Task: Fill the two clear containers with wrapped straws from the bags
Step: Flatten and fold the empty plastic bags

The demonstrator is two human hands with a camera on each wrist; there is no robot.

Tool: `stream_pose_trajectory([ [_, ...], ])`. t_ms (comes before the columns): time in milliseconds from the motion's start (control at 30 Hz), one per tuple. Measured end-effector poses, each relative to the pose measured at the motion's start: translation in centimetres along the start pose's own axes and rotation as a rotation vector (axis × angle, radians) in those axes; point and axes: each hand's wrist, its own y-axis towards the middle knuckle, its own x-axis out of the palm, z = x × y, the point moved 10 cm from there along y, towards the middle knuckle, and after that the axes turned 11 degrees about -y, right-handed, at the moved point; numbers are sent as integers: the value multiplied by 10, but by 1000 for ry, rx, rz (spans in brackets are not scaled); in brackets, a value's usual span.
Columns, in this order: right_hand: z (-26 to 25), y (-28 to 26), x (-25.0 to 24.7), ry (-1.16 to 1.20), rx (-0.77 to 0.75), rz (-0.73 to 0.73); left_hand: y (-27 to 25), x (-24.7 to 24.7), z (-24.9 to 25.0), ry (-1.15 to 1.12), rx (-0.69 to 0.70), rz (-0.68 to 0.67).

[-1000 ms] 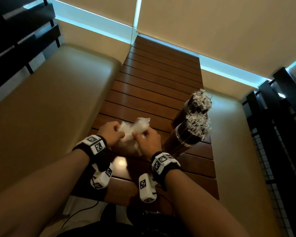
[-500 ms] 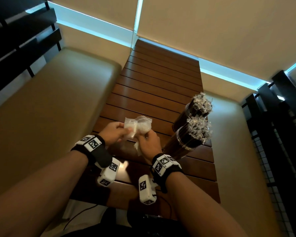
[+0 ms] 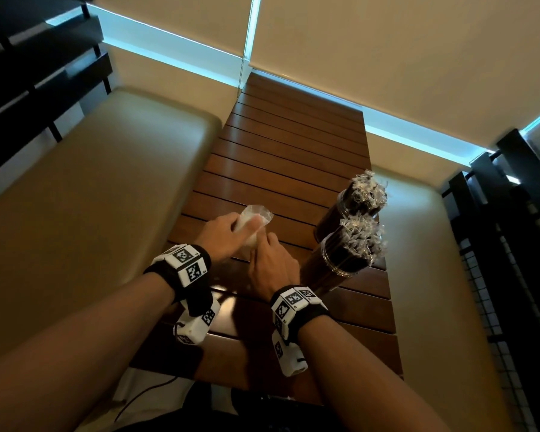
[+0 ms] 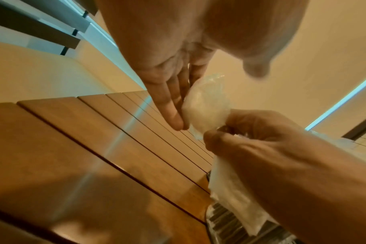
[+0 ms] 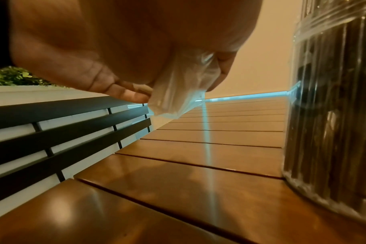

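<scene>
Slatted wooden table [image 3: 281, 169] flanked by two beige cushioned benches [image 3: 84, 194], two clear containers [image 3: 340, 260] packed with wrapped straws [image 3: 363, 236] stood right of the hands, one crumpled plastic bag [image 3: 252, 220] – seemingly empty – pinched by the right hand [image 3: 270, 269], touched by the left hand [image 3: 220, 233] with straight fingers.

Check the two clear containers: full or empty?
Full. Both the near container and the far container stand upright on the table, packed with dark straws, wrapper ends bristling above the rims.
</scene>
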Motion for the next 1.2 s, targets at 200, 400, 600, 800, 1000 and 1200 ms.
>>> stream_pose_trajectory([
  [200,-6,1,-2,61,-137,-62,7,-4,-5,76,-25,-23],
  [400,22,12,-34,644,92,128,16,-15,-19,85,-74,44],
  [600,16,36,-43,987,146,45,18,-1,-15,-354,-76,-3],
  [800,38,43,-40,808,163,133,5,16,-25,-985,-312,-48],
  [1000,36,37,-17,745,171,-33,7,25,-11,-816,-205,-95],
  [1200,39,28,3,1135,329,-177,22,33,-13,-546,-186,-96],
])
